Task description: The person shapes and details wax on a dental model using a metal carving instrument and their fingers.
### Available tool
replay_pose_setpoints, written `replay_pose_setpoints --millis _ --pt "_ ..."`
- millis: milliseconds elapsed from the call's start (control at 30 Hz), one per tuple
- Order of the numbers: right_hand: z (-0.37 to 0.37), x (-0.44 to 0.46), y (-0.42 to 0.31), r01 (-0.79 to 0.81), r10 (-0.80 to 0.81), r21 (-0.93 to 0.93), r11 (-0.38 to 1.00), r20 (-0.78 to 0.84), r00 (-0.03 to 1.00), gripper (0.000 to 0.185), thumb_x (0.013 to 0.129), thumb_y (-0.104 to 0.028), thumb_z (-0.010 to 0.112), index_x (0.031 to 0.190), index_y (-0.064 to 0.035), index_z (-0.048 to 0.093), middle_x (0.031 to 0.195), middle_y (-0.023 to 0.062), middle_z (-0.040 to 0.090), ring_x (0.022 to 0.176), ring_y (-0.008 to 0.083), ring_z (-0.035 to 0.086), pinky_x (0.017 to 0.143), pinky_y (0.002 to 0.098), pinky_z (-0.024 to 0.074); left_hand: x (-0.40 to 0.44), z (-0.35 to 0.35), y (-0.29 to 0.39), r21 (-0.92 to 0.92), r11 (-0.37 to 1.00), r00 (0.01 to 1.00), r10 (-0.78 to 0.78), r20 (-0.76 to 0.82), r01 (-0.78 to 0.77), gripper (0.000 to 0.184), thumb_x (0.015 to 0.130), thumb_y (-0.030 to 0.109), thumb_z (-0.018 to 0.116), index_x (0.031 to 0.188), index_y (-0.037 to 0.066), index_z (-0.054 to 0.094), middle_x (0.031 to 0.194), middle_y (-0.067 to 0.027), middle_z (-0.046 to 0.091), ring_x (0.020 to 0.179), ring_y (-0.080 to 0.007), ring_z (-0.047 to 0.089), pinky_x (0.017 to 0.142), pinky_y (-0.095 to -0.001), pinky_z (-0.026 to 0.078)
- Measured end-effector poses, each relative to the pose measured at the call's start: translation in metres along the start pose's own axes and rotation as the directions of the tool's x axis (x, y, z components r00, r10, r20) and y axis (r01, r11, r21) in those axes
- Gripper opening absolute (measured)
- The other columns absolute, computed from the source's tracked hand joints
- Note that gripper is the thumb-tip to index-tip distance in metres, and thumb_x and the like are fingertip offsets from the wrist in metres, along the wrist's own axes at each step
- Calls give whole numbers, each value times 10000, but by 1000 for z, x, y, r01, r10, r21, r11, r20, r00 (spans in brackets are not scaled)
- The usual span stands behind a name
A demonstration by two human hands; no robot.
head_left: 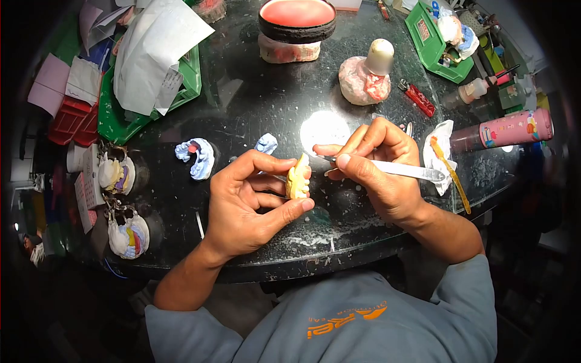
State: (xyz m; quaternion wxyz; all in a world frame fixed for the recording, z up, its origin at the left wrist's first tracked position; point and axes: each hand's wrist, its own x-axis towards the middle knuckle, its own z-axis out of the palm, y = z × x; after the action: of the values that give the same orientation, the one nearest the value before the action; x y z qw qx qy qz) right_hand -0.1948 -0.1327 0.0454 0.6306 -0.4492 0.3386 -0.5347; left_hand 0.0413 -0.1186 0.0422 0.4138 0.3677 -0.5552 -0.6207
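Note:
My left hand [248, 199] grips a small yellow dental model [298, 179] between thumb and fingers, with paler tooth shapes along its right side. In my right hand [384, 169] is a scalpel-like tool with a flat silver handle [411, 172], held like a pen. Its tip points left toward the model, apart from it, and is partly hidden by the fingers. A pale blue dental piece [266, 143] lies just beyond my left hand. Farther left sits a blue horseshoe-shaped dental piece [198, 158] with a pink spot.
A round pan of red wax [296, 13] and a capped burner on a pinkish base [365, 81] stand at the back. A red lighter [419, 100], white cloth [437, 154] and pink bottle [514, 130] lie right. Articulated models [128, 233] and green bins [118, 121] are left.

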Motion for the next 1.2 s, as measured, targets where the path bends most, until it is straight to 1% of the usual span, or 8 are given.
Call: replay_pose_setpoints --millis 200,500,533,667,767,800,900,1200 --pt "2 -1 5 69 -68 -10 998 30 997 160 943 49 757 944 2 603 957 134 715 1060 271 758 936 366 644 2 3 6 -101 993 997 -68 -21 66 445 892 -108 763 1278 -73 546 1231 -251 692 1068 -289 761 930 -384 657" --pt "1 0 16 288 -282 -149 946 62 957 142 909 62 796 981 15 683 1022 133 744 1060 211 751 958 334 622 1 1 5 -86 994 998 -64 25 66 478 912 -106 723 1355 -100 542 1276 -252 687 1101 -291 751 946 -385 649" --pt "3 -1 18 313 -311 -148 938 36 950 139 880 58 822 960 12 717 997 133 750 1037 219 761 914 338 636 1 1 4 -86 994 998 -63 26 65 479 912 -108 722 1358 -105 546 1273 -245 690 1096 -284 752 943 -379 649" --pt "-3 5 4 514 -444 -463 722 260 858 156 805 55 862 910 5 759 942 131 735 974 249 784 814 337 652 1 0 4 -76 994 997 -72 13 73 480 916 -107 713 1371 -125 562 1255 -225 700 1060 -257 757 932 -357 647" --pt "-4 7 3 576 -467 -529 623 340 817 181 786 63 863 921 -12 769 934 114 730 946 251 784 817 334 645 2 -3 9 -39 995 995 -97 -4 96 470 924 -98 700 1376 -129 576 1239 -216 707 1019 -234 759 916 -344 649" --pt "-4 7 0 564 -435 -539 626 359 826 228 749 78 900 920 -12 779 953 141 737 973 285 787 877 380 659 2 -3 10 -22 994 995 -103 -7 103 465 927 -95 696 1377 -129 581 1234 -214 709 1005 -226 759 909 -340 650" --pt "-6 7 1 558 -428 -531 637 359 830 195 768 42 872 932 -19 785 951 111 727 968 259 778 813 345 640 2 -3 11 -14 994 994 -106 -19 105 450 937 -69 691 1372 -126 593 1231 -215 710 980 -211 758 883 -325 656" --pt "-9 7 -4 610 -397 -558 562 466 791 165 783 20 845 934 -15 788 1007 126 725 1021 292 778 823 358 643 2 -9 11 -48 991 992 -129 -11 129 454 930 -45 693 1368 -120 597 1227 -213 708 971 -192 754 846 -301 661"
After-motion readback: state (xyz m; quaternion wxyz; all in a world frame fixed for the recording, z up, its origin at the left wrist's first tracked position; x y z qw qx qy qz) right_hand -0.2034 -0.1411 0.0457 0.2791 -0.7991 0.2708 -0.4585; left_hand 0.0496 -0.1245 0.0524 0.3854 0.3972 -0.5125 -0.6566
